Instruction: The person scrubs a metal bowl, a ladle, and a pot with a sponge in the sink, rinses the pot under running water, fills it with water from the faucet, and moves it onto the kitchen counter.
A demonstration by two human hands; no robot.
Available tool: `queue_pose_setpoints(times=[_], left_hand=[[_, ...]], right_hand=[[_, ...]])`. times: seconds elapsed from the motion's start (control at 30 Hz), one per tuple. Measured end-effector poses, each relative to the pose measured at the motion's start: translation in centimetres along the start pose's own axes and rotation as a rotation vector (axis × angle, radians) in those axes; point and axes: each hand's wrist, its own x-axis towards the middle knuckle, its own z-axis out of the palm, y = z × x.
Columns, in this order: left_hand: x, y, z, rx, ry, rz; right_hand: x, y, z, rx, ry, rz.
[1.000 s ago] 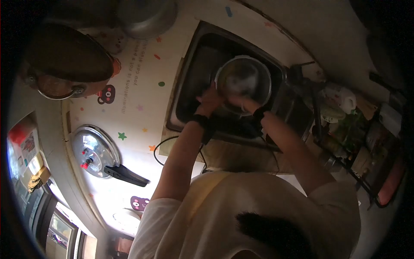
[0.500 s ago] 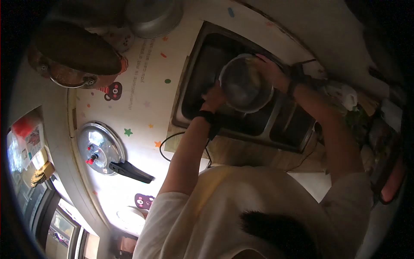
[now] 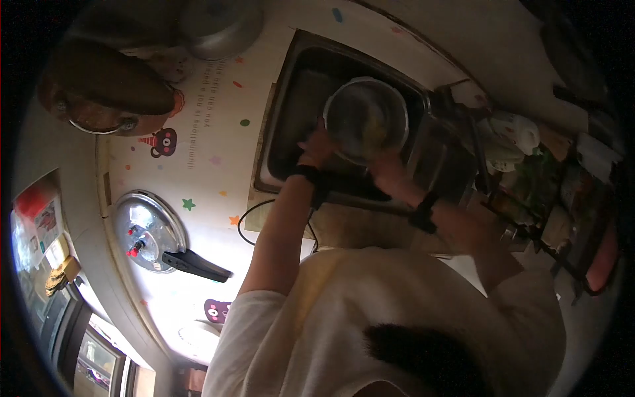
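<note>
The round metal pot (image 3: 356,116) sits down in the sink (image 3: 301,86), its open mouth facing up, and both hands are at it. What has just changed is the right hand (image 3: 390,171): half a second ago it was over at the far right of the rim, and now it has come round to the side nearest the person's body. To me that suggests it is working its way about the pot rather than keeping to one spot, so the handling looks well under way. A yellowish patch (image 3: 377,130) shows inside, too blurred for me to name. The left hand (image 3: 317,147) has kept its place at the near left edge, and I'd judge it steadies the pot. Its fingers lie against the rim, but in this gloom I cannot tell how firmly they grip; the right hand's fingers blur into the pot's near edge, so whether they hold anything I cannot say either. Farther out, on the patterned counter (image 3: 218,159) to the left, lies a shiny lid (image 3: 152,228) with a black handle (image 3: 198,266), and leafy greens (image 3: 529,177) lie off to the right.
</note>
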Motion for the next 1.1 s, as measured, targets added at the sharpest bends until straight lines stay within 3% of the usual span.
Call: queue_pose_setpoints(times=[0.1, 0.2, 0.3, 0.33, 0.4, 0.43, 0.5, 0.6, 0.63, 0.8, 0.87, 0.97, 1.07, 1.1], left_hand=[[-0.1, -0.3, -0.7, -0.016, -0.018, 0.003], [0.2, -0.4, -0.9, -0.006, -0.071, 0.028], [-0.4, 0.5, -0.8, 0.014, -0.028, 0.001], [-0.3, 0.3, -0.6, -0.003, -0.029, 0.007], [0.3, -0.1, -0.5, -0.033, -0.03, 0.02], [0.1, 0.1, -0.6, -0.025, -0.026, 0.016], [-0.5, 0.9, -1.3, -0.008, -0.01, 0.012], [1.0, -1.1, 0.5, -0.092, 0.027, 0.105], [1.3, -1.2, 0.5, -0.066, 0.015, 0.07], [1.9, -0.9, 0.6, 0.007, -0.053, -0.036], [0.3, 1.2, -0.7, 0.039, -0.054, -0.101], [0.0, 1.5, -0.8, 0.042, -0.036, -0.13], [-0.5, 2.0, -1.5, 0.116, -0.046, -0.154], [-1.0, 2.4, -1.9, 0.156, -0.056, -0.167]], right_hand=[[0.0, -1.8, -1.0, 0.409, 0.152, 0.113], [-0.7, 3.1, 0.2, 0.198, 0.032, -0.044], [0.3, 8.6, -2.2, -0.037, 0.264, -0.145], [2.0, 10.5, -0.8, -0.07, 0.435, -0.17], [5.6, 12.8, 4.0, -0.307, 0.573, -0.191], [7.5, 13.3, 7.9, -0.51, 0.532, -0.187], [8.4, 12.9, 9.2, -0.466, 0.471, -0.177], [7.6, 8.3, 4.8, 0.142, 0.263, -0.179], [7.0, 7.0, -0.3, 0.264, 0.096, -0.176], [10.4, 4.4, -1.2, 0.434, -0.151, -0.193], [12.1, 4.6, -2.6, 0.48, -0.358, -0.216], [15.5, 4.7, 0.7, 0.137, -0.108, -0.398], [18.9, 8.4, 7.6, 0.673, 0.111, -0.3], [18.3, 8.7, 5.7, 0.74, 0.065, -0.191]])
